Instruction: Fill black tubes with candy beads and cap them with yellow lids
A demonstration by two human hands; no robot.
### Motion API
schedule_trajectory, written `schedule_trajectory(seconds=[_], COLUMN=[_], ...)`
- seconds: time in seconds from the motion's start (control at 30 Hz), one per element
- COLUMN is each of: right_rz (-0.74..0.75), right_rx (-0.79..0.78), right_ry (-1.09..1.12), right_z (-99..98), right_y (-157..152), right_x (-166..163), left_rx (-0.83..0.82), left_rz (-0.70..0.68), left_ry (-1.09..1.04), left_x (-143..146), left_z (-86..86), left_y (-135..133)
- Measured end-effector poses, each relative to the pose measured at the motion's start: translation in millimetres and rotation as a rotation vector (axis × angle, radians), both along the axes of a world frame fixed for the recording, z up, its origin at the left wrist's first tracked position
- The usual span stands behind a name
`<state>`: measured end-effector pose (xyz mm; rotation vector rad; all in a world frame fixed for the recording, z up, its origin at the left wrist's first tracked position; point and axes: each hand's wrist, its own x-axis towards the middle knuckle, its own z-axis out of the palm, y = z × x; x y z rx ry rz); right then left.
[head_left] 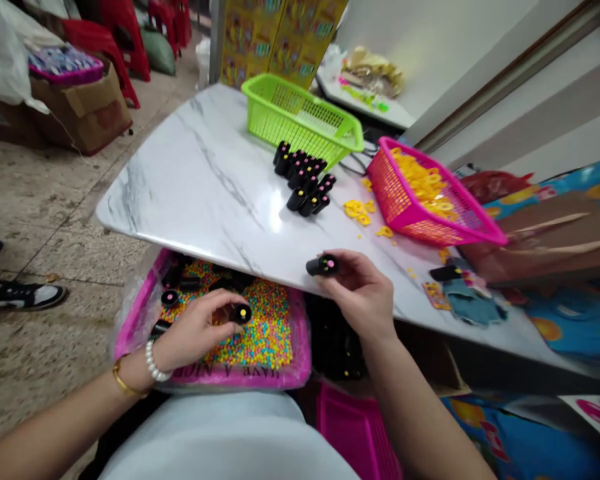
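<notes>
Over the lined tub, my left hand (197, 330) pinches a small black cylinder (243, 313) whose end shows a yellow ball. My right hand (365, 297) grips another black cylinder (316, 267) at the table's front edge, with pink and green balls in its end. Below my left hand sits a pink tub (304, 347) wrapped in clear plastic, filled with tiny coloured balls (265, 333) and several loose black cylinders (170, 298). On the marble-patterned table (190, 180) several black cylinders (307, 180) stand grouped, pink and yellow balls in their upper ends.
A green basket (300, 117) stands behind the grouped cylinders. To its right, a pink basket (395, 200) holds yellow plastic pieces (425, 183), with more pieces (360, 210) lying beside it. A blue cloth (473, 303) lies on the right. Under the table is a dark box (335, 340) of black items.
</notes>
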<state>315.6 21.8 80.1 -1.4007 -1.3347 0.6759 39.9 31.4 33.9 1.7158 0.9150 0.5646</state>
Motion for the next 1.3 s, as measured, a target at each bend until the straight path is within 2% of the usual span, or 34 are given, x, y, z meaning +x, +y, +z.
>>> schedule_trajectory(seconds=[0.1, 0.17, 0.23, 0.33, 0.43, 0.5, 0.6, 0.67, 0.77, 0.9, 1.0, 1.07, 1.17, 1.23, 1.3], right_rz=[-0.201, -0.248, -0.244, -0.226, -0.285, -0.188, 0.182, 0.303, 0.383, 0.540, 0.562, 0.589, 0.717, 0.793, 0.840], right_rx=[-0.092, -0.178, -0.211, -0.167, -0.001, 0.042, -0.114, -0.213, -0.224, -0.098, 0.006, 0.037, 0.018, 0.017, 0.013], right_ry=[-0.112, -0.127, -0.057, 0.035, -0.051, -0.091, -0.039, -0.008, -0.076, -0.292, -0.534, -0.765, -1.007, -1.014, -0.903], right_z=[3.4, 3.5, 5.0, 7.4, 2.8, -6.0, -26.6, -40.4, -51.1, -51.3, -57.7, -66.8, -80.9, -86.4, -87.2], right_y=[47, 76, 92, 76, 25, -12, -49, -58, -57, -47, -37, -32, -31, -34, -37], right_x=[29, 43, 48, 40, 11, -16, -53, -68, -70, -53, -37, -30, -28, -32, -37], left_rx=[-0.097, -0.138, -0.148, -0.139, -0.162, -0.188, -0.123, -0.001, 0.127, 0.174, 0.408, 0.562, 0.600, 0.563, 0.543], left_rz=[0.018, 0.012, 0.013, 0.043, 0.083, 0.097, 0.077, 0.058, 0.006, -0.126, -0.221, -0.190, -0.105, -0.058, 0.000], left_ry=[-0.038, -0.035, -0.034, -0.061, -0.102, -0.147, -0.166, -0.090, 0.063, 0.281, 0.518, 0.663, 0.766, 0.782, 0.803], left_x=[11, 17, 19, 16, 12, 12, 16, 19, 22, 25, 23, 20, 16, 16, 15], left_z=[-1.7, -5.9, -9.9, -11.3, -8.6, -7.0, -5.8, -5.6, -6.2, -5.6, -4.4, -5.4, -11.0, -15.7, -19.3], left_y=[-2, -3, -3, -2, -2, -3, -7, -10, -11, -3, 11, 21, 33, 37, 39])
